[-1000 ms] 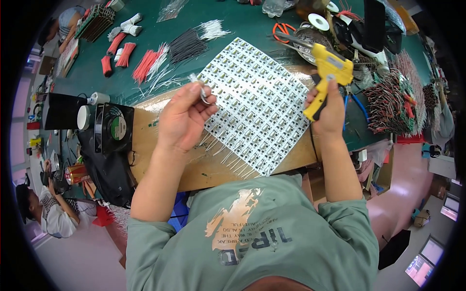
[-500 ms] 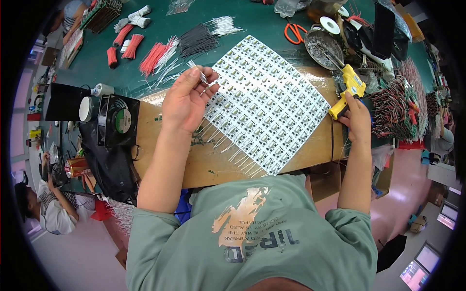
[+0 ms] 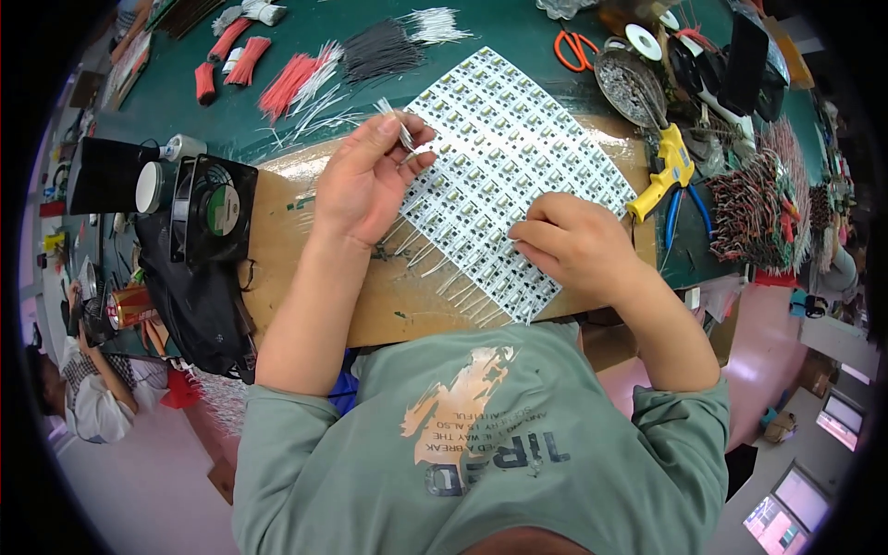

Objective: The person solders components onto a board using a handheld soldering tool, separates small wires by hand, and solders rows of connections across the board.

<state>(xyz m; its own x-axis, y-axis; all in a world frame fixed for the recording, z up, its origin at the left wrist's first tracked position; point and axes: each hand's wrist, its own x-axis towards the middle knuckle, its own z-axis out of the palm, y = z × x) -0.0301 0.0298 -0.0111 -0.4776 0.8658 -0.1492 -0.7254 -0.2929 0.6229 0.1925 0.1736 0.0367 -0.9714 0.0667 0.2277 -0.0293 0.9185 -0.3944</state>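
Hands are working one white circuit panel lying on the cardboard sheet: left hand pinching a small bunch of white wires at the panel's upper-left edge, right hand curling fingertips onto its lower corner. Loose leads risk slipping free; one yellow tool is resting right of the panel

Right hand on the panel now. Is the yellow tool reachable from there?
Probably yes: the right hand rests on the white panel, and the yellow tool lies just beyond it on the bench with nothing between them.
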